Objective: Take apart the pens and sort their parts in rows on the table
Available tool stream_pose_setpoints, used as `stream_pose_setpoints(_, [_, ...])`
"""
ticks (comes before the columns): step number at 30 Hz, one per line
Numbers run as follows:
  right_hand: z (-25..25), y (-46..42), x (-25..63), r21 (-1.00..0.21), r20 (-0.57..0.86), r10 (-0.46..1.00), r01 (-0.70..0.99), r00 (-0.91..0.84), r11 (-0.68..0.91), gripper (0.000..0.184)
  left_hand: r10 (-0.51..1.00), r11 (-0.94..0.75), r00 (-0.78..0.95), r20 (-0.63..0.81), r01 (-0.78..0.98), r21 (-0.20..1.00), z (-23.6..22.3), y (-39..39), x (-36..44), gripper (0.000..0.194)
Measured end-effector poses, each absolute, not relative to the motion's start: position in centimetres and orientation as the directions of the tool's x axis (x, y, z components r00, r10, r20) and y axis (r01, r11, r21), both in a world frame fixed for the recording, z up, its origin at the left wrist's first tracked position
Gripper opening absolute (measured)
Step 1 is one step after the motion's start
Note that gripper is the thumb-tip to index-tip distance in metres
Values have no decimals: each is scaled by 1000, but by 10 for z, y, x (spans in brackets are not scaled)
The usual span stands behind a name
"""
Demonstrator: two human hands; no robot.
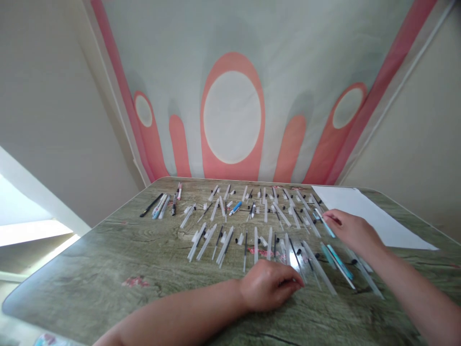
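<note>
My right hand [350, 231] is over the right side of the table, its fingertips pinched together at a slim light-blue pen barrel [329, 227]. A small dark gap shows between thumb and curled fingers. My left hand [270, 286] rests on the table near the front, fingers curled in and pressed towards the thumb; no object shows in it. Just beyond its fingertips lie clear pen tubes [319, 267] and dark refills [297, 259]. Between the two hands are a teal pen barrel [339, 261] and a white stick-like part beside it.
Several rows of taken-apart pens, with caps and refills, cover the middle of the wooden table [90, 269]. A blue pen part [235, 207] lies among them. Whole pens [161, 206] are grouped at the left. White paper [374, 216] lies at the right. A patterned sheet [230, 29] hangs behind.
</note>
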State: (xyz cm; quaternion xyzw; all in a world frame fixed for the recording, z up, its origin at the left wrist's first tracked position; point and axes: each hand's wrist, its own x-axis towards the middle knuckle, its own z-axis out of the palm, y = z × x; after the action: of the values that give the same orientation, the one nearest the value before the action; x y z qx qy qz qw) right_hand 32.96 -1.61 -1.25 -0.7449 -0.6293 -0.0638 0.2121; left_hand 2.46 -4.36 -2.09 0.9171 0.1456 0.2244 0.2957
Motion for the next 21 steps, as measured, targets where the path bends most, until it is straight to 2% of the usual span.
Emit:
stream_pose_setpoints(4, [-14, -38, 307, -279, 354, 893, 943, 277, -182, 32, 321, -877, 868, 379, 121, 465, -4, -41, 17, 25])
stream_pose_setpoints(6, [-17, -45, 301, -282, 365, 878, 936, 310, -213, 35, 408, -878, 811, 420, 221, 425, 13, -30, 10, 26])
stream_pose_setpoints(7, [-18, -48, 300, -274, 372, 873, 936, 316, -222, 37, 506, -840, 743, 438, 311, 444, 23, -20, 5, 26])
stream_pose_setpoints(9, [-20, -51, 301, -256, 385, 863, 936, 326, -240, 38, 704, -709, 533, 469, 491, 506, 41, 7, -11, 26])
stream_pose_setpoints(12, [-22, -52, 309, -257, 392, 850, 929, 351, -265, 38, 831, -537, 305, 466, 659, 527, 60, 64, -51, 38])
stream_pose_setpoints(13, [-22, -52, 311, -259, 393, 849, 928, 354, -267, 38, 872, -432, 195, 448, 738, 519, 64, 83, -69, 39])
stream_pose_setpoints(17, [-24, -51, 313, -260, 390, 857, 933, 336, -247, 39, 919, -44, -143, 366, 889, 456, 62, 139, -148, 35])
stream_pose_setpoints(21, [-26, -50, 310, -251, 386, 867, 940, 315, -229, 41, 910, 255, -344, 232, 905, 340, 42, 157, -208, 26])
